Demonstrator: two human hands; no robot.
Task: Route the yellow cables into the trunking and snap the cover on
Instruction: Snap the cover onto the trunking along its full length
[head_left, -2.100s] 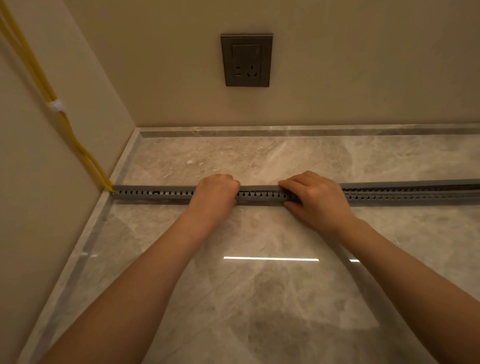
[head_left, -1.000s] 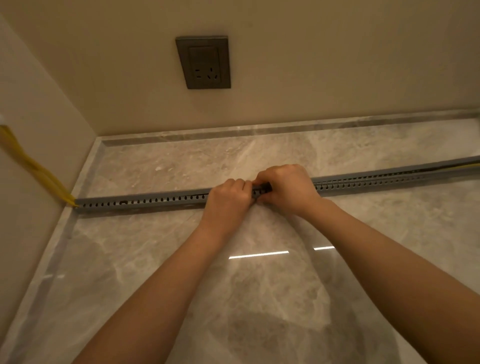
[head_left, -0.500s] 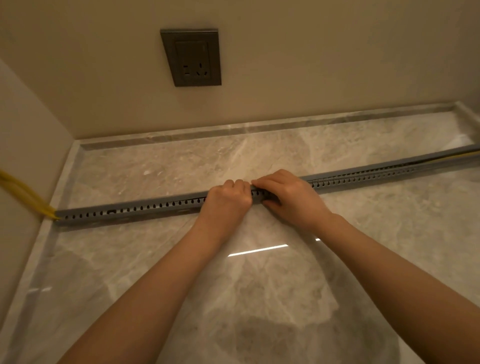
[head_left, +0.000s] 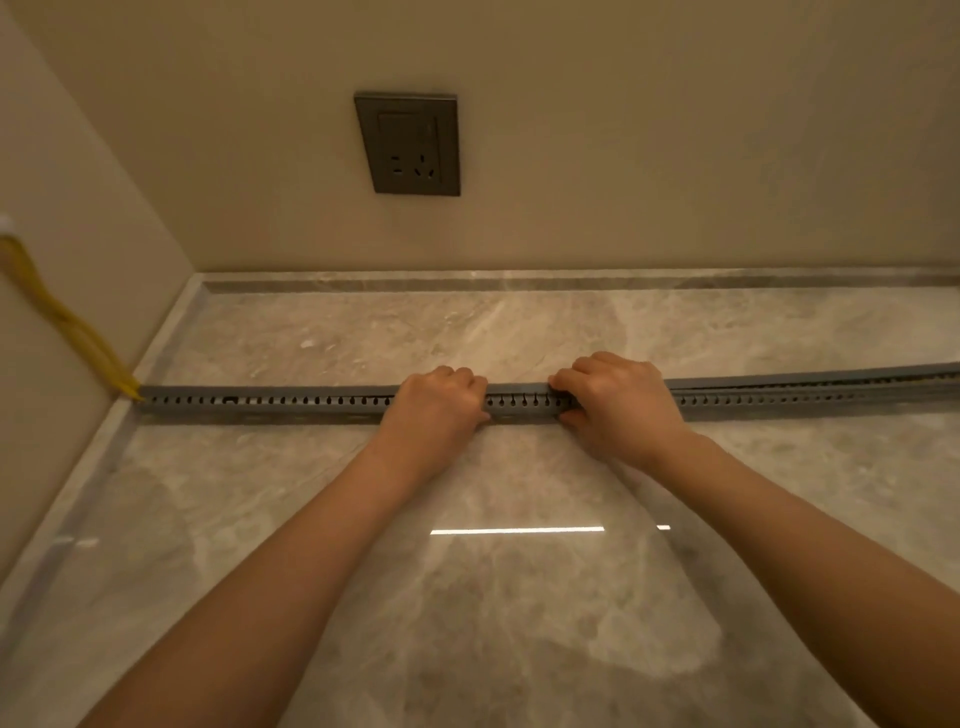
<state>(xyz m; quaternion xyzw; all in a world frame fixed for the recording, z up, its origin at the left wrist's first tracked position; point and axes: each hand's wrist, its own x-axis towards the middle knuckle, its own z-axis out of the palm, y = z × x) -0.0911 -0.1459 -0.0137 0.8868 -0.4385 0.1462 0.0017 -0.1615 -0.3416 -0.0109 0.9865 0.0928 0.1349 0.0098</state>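
A long grey slotted trunking (head_left: 270, 404) lies across the marble floor from the left wall to the right edge of view. Its grey cover (head_left: 260, 389) sits flush on top at the left; toward the right the cover (head_left: 810, 375) stands slightly raised above the channel. Yellow cables (head_left: 67, 327) run down the left wall and enter the trunking's left end. My left hand (head_left: 439, 402) is closed over the trunking near the middle. My right hand (head_left: 615, 400) grips it a short way to the right, fingers over the top, thumb at the front.
A dark grey wall socket (head_left: 410, 145) is set in the back wall above the floor. A marble skirting strip (head_left: 571, 283) runs along the back wall and the left wall. A white clip (head_left: 5, 224) holds the cables at the left edge.
My hands, close together half a second ago, now sit apart, the right one further right along the trunking. The view has swung back left and levelled.
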